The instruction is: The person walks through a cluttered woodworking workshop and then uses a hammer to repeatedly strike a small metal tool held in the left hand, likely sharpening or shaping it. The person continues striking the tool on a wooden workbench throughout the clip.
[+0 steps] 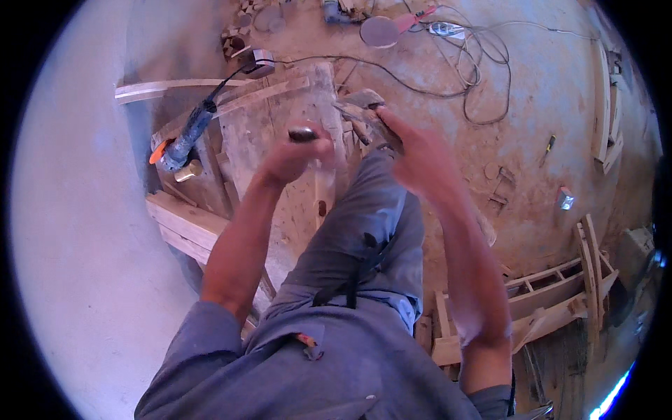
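My left hand (pixel 301 154) is closed over the worn wooden workbench (pixel 269 133), its fingers smeared by motion. A short tool with a dark, rounded, shiny-rimmed end (pixel 302 134) sticks out of the fist; its other end is hidden. To the right, my right hand (pixel 413 150) grips a worn brown-grey wooden piece (pixel 364 119) beside the bench's edge, just beyond my knee. The index finger lies stretched along it. Its exact kind I cannot make out. On the bench's left side rests an angle grinder (pixel 187 140) with an orange disc.
Pale planks (pixel 185 213) lie left, by the wall (pixel 77 210). A black cable (pixel 392 66) runs over the floor toward a power strip (pixel 446 30). At right are a yellow-handled tool (pixel 550 145), a small box (pixel 565 199) and a wooden frame (pixel 539 304). A round disc (pixel 379 32) lies far ahead.
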Demonstrator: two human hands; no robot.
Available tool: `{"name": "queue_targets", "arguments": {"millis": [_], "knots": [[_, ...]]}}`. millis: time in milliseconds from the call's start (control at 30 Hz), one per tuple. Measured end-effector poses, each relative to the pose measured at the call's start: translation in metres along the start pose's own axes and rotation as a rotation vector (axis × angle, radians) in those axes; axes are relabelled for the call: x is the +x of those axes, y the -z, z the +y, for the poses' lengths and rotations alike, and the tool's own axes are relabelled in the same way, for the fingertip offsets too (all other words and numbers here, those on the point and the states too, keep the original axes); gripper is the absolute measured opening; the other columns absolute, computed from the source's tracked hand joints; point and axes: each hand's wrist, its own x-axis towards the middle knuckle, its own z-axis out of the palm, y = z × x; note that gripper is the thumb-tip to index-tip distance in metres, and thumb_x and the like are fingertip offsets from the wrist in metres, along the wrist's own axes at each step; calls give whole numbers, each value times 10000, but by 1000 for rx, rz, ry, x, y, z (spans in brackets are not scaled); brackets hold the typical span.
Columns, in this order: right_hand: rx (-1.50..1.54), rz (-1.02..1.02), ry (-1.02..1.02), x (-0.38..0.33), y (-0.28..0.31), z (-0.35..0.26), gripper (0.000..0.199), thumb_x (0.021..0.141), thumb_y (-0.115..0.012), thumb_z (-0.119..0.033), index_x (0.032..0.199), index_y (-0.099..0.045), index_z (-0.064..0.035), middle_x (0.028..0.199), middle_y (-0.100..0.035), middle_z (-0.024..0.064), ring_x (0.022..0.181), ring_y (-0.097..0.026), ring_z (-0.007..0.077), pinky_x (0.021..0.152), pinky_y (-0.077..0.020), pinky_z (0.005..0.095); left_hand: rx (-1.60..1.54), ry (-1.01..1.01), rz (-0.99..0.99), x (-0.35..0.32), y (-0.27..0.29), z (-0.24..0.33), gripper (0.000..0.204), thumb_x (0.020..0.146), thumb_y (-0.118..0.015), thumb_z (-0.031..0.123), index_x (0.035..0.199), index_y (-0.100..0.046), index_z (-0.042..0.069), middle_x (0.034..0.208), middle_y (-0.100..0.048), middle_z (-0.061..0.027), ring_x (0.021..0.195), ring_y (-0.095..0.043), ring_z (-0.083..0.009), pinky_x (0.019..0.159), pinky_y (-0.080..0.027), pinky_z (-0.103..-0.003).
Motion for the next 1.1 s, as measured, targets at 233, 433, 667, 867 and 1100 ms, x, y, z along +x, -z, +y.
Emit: {"name": "queue_targets", "arguments": {"millis": [233,433,667,867,1100], "knots": [[56,-9,-170,-17,-18,27,810,759,-562,18,1522,-498,-246,1117,-703,218,1029,-676,399,907,-515,455,-222,-72,251,-8,20,20,312,987,-625,265,788,-616,24,711,-619,-115,676,-654,-278,695,-555,-442],[165,9,-218,-26,-9,3,852,758,-571,60,1546,-473,-248,1119,-705,199,994,-684,284,869,-502,337,-301,-37,324,11,32,2,253,911,-752,223,812,-654,12,701,-659,-108,581,-654,-231,563,-554,-364],[97,39,-196,-28,2,-28,875,757,-567,66,1559,-455,-264,1188,-710,198,959,-702,288,848,-529,356,-226,-36,217,35,12,5,248,860,-816,207,794,-681,10,672,-655,-74,574,-640,-171,542,-525,-326],[14,228,-72,-3,24,-71,862,773,-562,91,1555,-461,-258,1281,-694,193,1082,-713,291,889,-541,369,60,-65,238,34,5,-1,173,850,-805,125,802,-668,31,619,-633,-44,522,-609,-132,492,-482,-296],[-497,-103,64,39,32,-122,820,778,-511,79,1515,-503,-282,1291,-674,195,1136,-677,368,938,-536,461,-62,-145,287,24,-8,17,152,826,-780,36,741,-657,8,615,-624,-63,516,-596,-131,462,-465,-309]]}}
